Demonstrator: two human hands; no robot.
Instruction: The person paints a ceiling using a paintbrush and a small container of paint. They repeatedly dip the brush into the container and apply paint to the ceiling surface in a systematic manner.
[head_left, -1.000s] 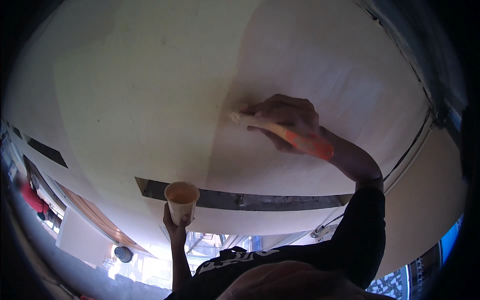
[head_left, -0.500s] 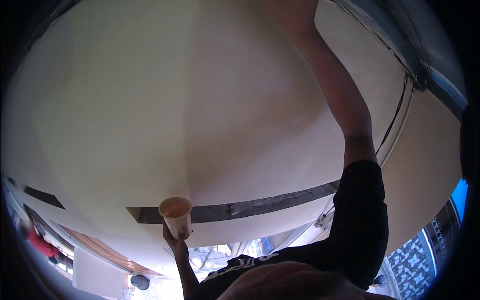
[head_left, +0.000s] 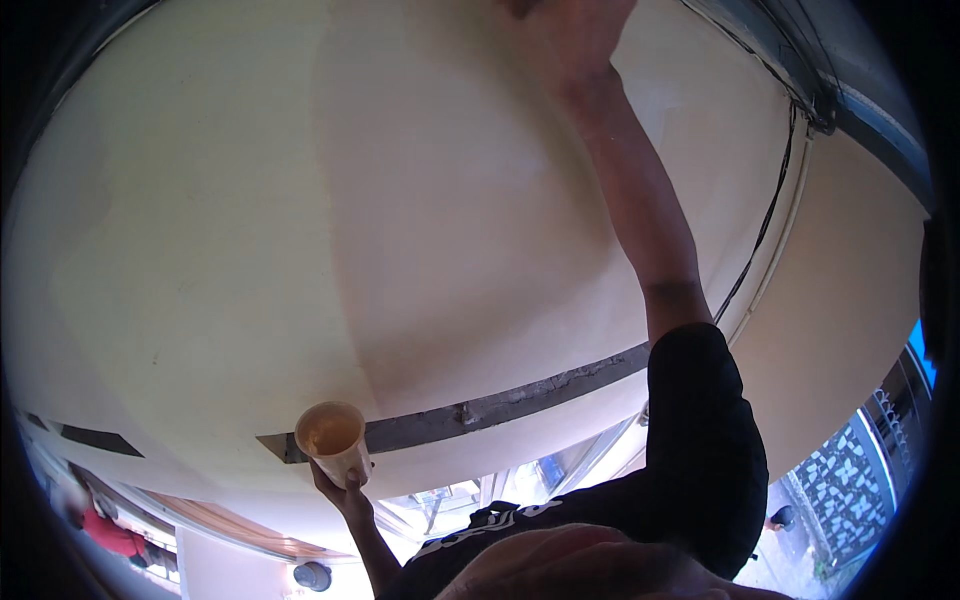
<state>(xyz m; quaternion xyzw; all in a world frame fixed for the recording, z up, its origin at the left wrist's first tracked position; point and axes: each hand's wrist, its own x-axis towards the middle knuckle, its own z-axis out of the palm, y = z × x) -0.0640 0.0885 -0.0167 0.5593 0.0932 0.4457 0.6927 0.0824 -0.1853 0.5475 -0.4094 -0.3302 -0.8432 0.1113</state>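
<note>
The person's left hand (head_left: 343,490) has its fingers curled around a tapering, cream-coloured cup (head_left: 333,442), its open mouth facing the camera, in front of the left part of a long, dark grey recessed strip (head_left: 510,402) in the smooth cream wall (head_left: 220,230). The right hand (head_left: 575,35) reaches up the wall, partly cut off by the top edge; its grip cannot be told.

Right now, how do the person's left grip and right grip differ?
The left grip sits low in view, while the right grip is cut off by the top edge. The left grip holds a pale cup; whatever the right grip may hold is out of view. Both are bare hands.
</note>
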